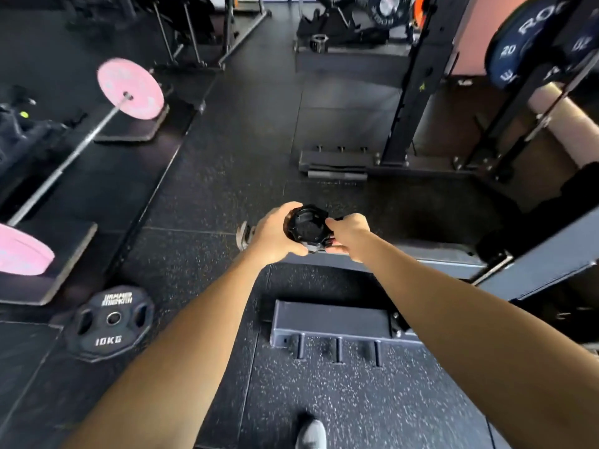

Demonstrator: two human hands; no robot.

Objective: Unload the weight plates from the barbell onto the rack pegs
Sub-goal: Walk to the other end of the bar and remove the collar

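1. We stand on a speckled black rubber floor (356, 400) in a gym.
2. Our left hand (275, 234) and right hand (348, 231) curl their fingers around a black barbell collar (306, 226).
3. A 10KG plate (108, 322) lies flat on the floor to our left.

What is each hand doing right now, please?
Left hand: grips the black barbell collar from its left side.
Right hand: pinches the same collar at its right edge.

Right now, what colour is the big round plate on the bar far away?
Pink plate, on the barbell, clear in the head view.
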